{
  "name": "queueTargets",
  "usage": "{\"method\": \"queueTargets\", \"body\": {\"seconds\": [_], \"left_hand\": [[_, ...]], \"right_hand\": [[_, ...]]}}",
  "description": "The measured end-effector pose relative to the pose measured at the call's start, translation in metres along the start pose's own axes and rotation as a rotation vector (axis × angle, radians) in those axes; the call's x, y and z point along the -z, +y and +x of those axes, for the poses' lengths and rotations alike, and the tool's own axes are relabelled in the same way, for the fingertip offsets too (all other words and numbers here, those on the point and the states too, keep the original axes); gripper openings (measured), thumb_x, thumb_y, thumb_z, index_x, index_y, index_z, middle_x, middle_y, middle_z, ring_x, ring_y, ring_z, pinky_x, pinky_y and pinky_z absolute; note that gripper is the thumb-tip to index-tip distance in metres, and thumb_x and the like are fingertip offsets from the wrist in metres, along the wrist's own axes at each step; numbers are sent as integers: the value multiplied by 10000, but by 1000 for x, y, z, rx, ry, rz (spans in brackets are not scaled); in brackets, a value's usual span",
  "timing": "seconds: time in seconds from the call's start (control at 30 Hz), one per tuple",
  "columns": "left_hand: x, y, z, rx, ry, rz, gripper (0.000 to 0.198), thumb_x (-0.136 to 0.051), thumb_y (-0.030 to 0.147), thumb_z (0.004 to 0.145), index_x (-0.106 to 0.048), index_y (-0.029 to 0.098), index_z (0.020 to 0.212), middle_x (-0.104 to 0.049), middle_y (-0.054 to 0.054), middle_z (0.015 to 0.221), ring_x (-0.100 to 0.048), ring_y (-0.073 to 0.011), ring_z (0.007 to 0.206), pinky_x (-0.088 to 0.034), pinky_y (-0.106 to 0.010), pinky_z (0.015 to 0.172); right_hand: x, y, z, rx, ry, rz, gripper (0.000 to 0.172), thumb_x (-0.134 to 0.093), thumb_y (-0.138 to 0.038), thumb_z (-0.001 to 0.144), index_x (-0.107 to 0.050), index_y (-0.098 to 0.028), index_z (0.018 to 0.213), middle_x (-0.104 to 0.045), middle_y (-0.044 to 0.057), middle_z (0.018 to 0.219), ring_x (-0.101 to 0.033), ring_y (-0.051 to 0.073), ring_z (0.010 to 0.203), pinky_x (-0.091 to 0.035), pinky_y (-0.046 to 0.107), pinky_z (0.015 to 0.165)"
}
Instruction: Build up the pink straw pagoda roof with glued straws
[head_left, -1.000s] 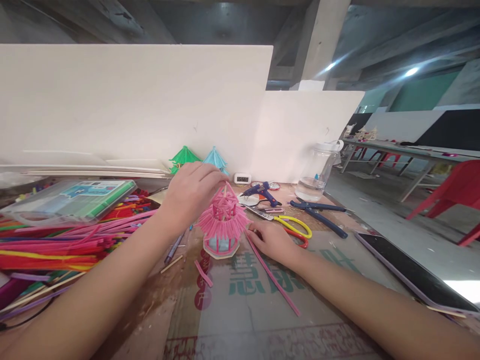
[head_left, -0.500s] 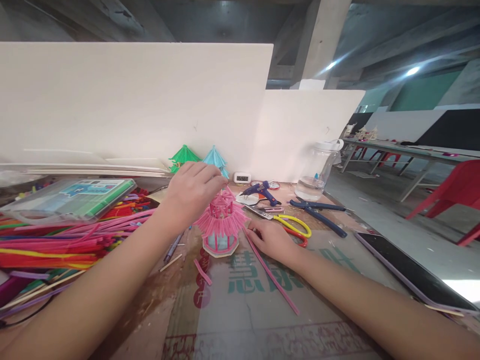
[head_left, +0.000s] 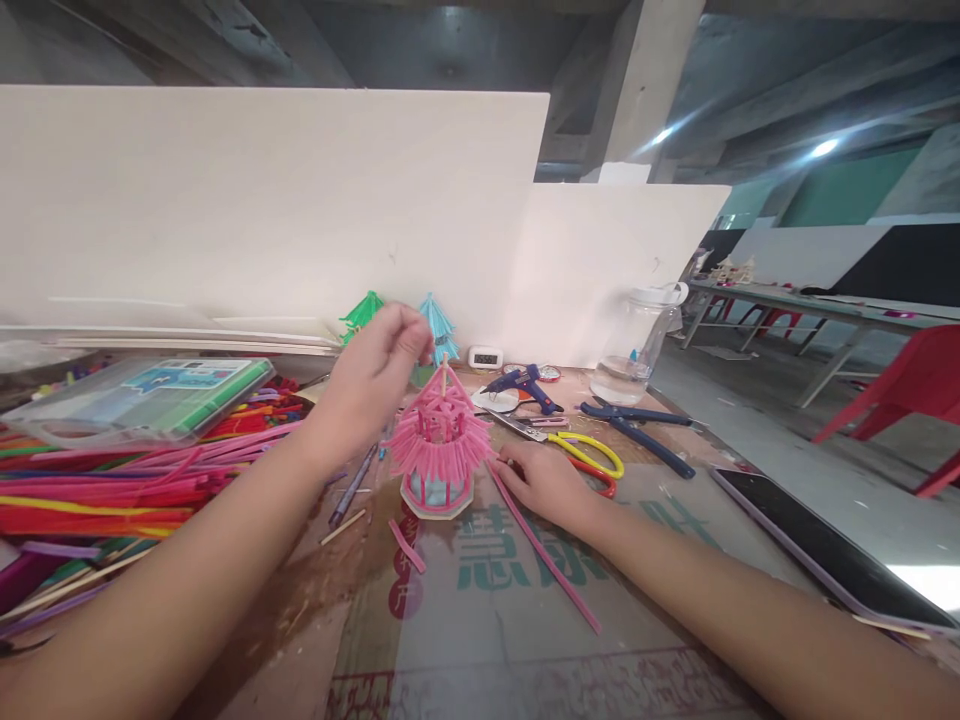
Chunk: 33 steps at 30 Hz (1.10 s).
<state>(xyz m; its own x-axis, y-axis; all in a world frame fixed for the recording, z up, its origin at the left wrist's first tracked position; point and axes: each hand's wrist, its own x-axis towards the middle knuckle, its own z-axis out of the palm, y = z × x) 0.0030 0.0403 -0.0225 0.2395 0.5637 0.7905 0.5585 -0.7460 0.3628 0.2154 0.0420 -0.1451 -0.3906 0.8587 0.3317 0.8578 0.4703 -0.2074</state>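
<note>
A small pagoda model covered in pink pipe cleaners stands upright in front of me, with a wooden stick at its peak and a pale eight-sided base. My left hand hovers at its upper left, apart from the peak. Its fingers are curled together, and whether anything is in them is hidden. To the right of the model my right hand rests low on the table, fingers closed at the upper end of a long pink pipe cleaner. One short bent pink piece lies in front of the base.
Left are bundled pipe cleaners and a plastic case. Green and blue roofed models stand behind. Scissors, a glue gun, pliers, a water jug and a phone lie right.
My left hand has come off the pagoda's top and moved slightly up and left, uncovering the peak and its stick. The pagoda tilts or shifts slightly left; my right hand stays put.
</note>
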Motion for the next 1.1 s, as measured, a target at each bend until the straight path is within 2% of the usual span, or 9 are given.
{"method": "queueTargets", "body": {"seconds": [0.13, 0.23, 0.33, 0.47, 0.67, 0.83, 0.9, 0.97, 1.1], "left_hand": [[22, 2, 7, 192, 27, -249, 279, -355, 366, 956, -474, 214, 754, -621, -19, 767, -602, -132, 608, -458, -309, 593], [44, 2, 9, 306, 45, -328, 278, -412, 417, 941, -482, 219, 759, -607, 14, 740, -453, -74, 435, -337, -283, 461], [63, 0, 9, 353, 94, -249, 260, -516, 451, 897, -533, 210, 801, -492, 49, 589, -296, -57, 435, -195, -255, 443], [78, -1, 9, 372, 141, -4, 243, -631, 397, 816, -567, 166, 776, -446, 40, 617, -348, -76, 556, -263, -236, 530], [72, -6, 11, 408, 68, 263, 375, -439, 434, 885, -562, 193, 626, -510, 21, 609, -402, -121, 566, -294, -262, 554], [58, -7, 13, 390, -6, 242, 161, -609, 349, 744, -619, 200, 685, -616, 19, 643, -480, -145, 577, -358, -259, 562], [54, -8, 12, 391, -18, 233, 180, -644, 377, 705, -623, 201, 674, -636, 14, 638, -498, -147, 568, -375, -256, 555], [51, -9, 11, 362, -88, 233, 231, -627, 425, 716, -632, 205, 647, -652, 4, 647, -532, -154, 592, -395, -254, 571], [46, -11, 7, 257, -344, 212, 268, -586, 452, 750, -670, 215, 657, -683, -8, 704, -609, -184, 694, -428, -257, 614]], "right_hand": [[1, -1, 0, -7, -3, -3, 265, -444, -274, 930, -648, -180, 788, -684, 43, 739, -598, 162, 679, -301, 254, 582], [0, -1, 0, -8, -3, -3, 264, -448, -270, 928, -652, -180, 786, -684, 42, 733, -595, 160, 675, -305, 255, 586], [0, 0, 0, -7, 2, 0, 266, -439, -278, 933, -656, -180, 814, -689, 44, 748, -594, 161, 679, -309, 254, 588], [-1, 1, -1, -9, 2, 1, 267, -437, -272, 930, -653, -172, 811, -689, 52, 753, -591, 165, 677, -306, 257, 588], [0, -2, 0, -17, -8, 3, 252, -448, -266, 924, -646, -171, 803, -678, 49, 731, -586, 165, 659, -301, 255, 579], [0, -2, 0, -17, -10, -1, 254, -443, -264, 923, -644, -169, 800, -681, 53, 741, -585, 164, 668, -298, 255, 581], [0, -2, 0, -17, -8, -2, 254, -444, -264, 922, -645, -169, 800, -681, 54, 743, -585, 164, 674, -298, 254, 584], [0, -2, 0, -14, -8, -2, 249, -446, -261, 922, -647, -169, 805, -682, 54, 746, -586, 165, 678, -299, 253, 586], [0, -2, 0, -12, -5, -5, 261, -440, -270, 928, -645, -169, 800, -680, 54, 741, -588, 166, 676, -301, 253, 588]]}}
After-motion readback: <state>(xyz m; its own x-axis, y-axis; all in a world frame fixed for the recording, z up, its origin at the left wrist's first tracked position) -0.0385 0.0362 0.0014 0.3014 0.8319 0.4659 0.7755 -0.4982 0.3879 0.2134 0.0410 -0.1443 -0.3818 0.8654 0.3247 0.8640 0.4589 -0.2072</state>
